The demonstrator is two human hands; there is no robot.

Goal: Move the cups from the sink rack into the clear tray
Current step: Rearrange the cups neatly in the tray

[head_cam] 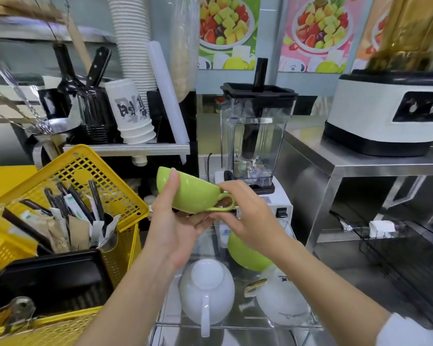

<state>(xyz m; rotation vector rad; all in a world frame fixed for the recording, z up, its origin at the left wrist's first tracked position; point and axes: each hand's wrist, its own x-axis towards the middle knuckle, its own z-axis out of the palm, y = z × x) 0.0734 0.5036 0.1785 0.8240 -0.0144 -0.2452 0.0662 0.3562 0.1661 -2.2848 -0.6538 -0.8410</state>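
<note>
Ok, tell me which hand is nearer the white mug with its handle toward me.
Left. The left hand holds the green cup almost directly above the white mug; the right hand, on the cup's handle, is farther right.

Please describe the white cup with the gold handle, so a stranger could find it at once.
Look in the clear tray below the hands. Two white cups sit upside down there; it is the right one, beside the green cup. Only it has a gold handle.
</note>
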